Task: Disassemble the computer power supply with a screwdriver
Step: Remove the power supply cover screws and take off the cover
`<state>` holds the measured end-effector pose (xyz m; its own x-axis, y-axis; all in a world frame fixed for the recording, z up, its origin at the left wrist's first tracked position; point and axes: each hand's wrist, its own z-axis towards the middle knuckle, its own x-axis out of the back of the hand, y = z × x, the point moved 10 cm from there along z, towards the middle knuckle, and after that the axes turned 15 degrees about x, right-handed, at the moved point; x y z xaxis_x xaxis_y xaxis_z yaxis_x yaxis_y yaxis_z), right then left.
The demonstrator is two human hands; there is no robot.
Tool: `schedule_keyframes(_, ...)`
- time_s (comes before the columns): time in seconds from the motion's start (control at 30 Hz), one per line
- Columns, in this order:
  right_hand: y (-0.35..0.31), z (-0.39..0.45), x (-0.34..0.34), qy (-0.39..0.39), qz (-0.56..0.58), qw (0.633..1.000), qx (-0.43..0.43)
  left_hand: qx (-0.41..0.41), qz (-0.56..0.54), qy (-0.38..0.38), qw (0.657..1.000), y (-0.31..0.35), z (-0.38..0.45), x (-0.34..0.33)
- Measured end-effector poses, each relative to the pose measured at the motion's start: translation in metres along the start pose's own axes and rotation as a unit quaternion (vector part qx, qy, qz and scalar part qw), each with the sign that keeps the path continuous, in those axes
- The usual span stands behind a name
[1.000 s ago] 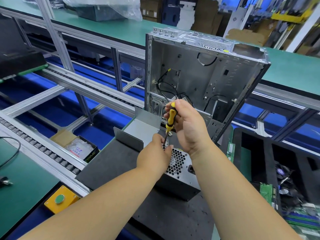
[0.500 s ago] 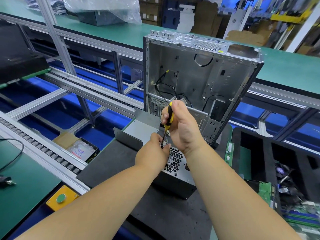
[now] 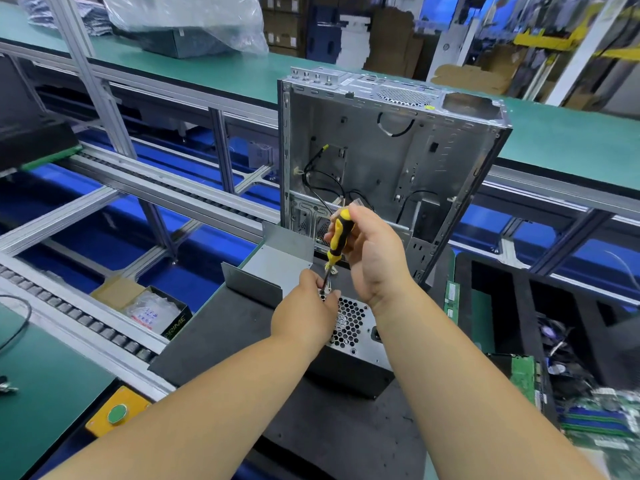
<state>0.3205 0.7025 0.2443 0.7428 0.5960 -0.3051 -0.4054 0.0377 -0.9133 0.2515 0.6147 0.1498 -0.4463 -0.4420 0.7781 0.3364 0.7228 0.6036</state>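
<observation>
The power supply [image 3: 349, 341], a grey metal box with a honeycomb vent grille on its upward face, sits on a black mat [image 3: 221, 337] on the counter [image 3: 52, 386], a little below the middle of the frame. The right hand [image 3: 372, 252] is wrapped around the yellow-and-black handle of a screwdriver [image 3: 336, 242], which stands nearly upright, leaning slightly, with its shaft running down to the upper left corner of the grille. The left hand [image 3: 304, 318] rests on the top of the power supply, and its thumb and fingertips pinch close around the lower end of the screwdriver shaft; the tip itself is hidden between the fingers, so whether it sits in a screw cannot be told.

Just behind the hands, a bent grey metal cover [image 3: 277, 268] lies on the mat, its open side up. Beyond it an empty silver computer case [image 3: 391, 168] stands upright in the upper middle of the frame, with loose black cables hanging inside. At lower left a yellow box with a green button [image 3: 117, 414] is fixed to the counter edge, and a small cardboard box [image 3: 152, 311] holding a plastic bag sits beside the roller conveyor [image 3: 79, 318]. On the right edge, a black tray [image 3: 519, 306] holds green circuit boards [image 3: 523, 379] and other parts, blurred toward the lower right corner.
</observation>
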Motion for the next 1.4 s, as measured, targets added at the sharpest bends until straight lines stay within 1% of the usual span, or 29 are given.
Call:
schedule_keyframes(0.07, 0.000, 0.000, -0.001, 0.006, 0.008, 1.000, -0.001, 0.000, -0.007, -0.012, 1.000, 0.000, 0.000, -0.002)
schedule_keyframes(0.23, 0.006, -0.001, -0.013, 0.024, 0.073, 0.997, -0.011, -0.003, -0.017, -0.031, 0.999, 0.002, 0.000, -0.002)
schedule_keyframes(0.43, 0.006, -0.003, -0.021, 0.029, 0.045, 0.998, 0.016, -0.012, -0.031, -0.071, 0.997, 0.002, -0.001, -0.004)
schedule_keyframes(0.5, 0.004, -0.004, -0.019, 0.034, 0.026, 0.999, 0.022, -0.020, -0.049, -0.101, 0.993, 0.002, 0.000, -0.008)
schedule_keyframes(0.63, 0.003, -0.005, -0.010, 0.053, 0.006, 0.998, 0.014, -0.008, -0.136, -0.208, 0.968, -0.003, 0.007, -0.022)
schedule_keyframes(0.7, 0.001, -0.005, -0.006, 0.066, -0.022, 0.998, 0.009, -0.009, -0.144, -0.231, 0.962, -0.005, 0.012, -0.024)
schedule_keyframes(0.87, -0.003, -0.005, -0.003, 0.089, -0.032, 0.995, 0.018, -0.002, -0.157, -0.250, 0.955, -0.004, 0.015, -0.024)
schedule_keyframes(1.03, -0.001, -0.008, -0.012, 0.066, -0.040, 0.996, 0.036, -0.008, -0.161, -0.256, 0.953, -0.004, 0.015, -0.021)
schedule_keyframes(1.1, 0.000, -0.008, -0.015, 0.069, -0.032, 0.996, 0.044, -0.007, -0.166, -0.261, 0.951, -0.004, 0.015, -0.021)
schedule_keyframes(1.2, 0.002, -0.008, -0.015, 0.087, -0.003, 0.995, 0.050, -0.026, -0.142, -0.253, 0.957, -0.004, 0.017, -0.022)
schedule_keyframes(1.27, 0.001, -0.009, -0.013, 0.096, 0.010, 0.994, 0.054, -0.033, -0.147, -0.250, 0.957, -0.004, 0.018, -0.022)
schedule_keyframes(1.4, -0.002, -0.010, -0.008, 0.098, -0.025, 0.993, 0.058, -0.054, -0.174, -0.251, 0.951, -0.003, 0.015, -0.021)
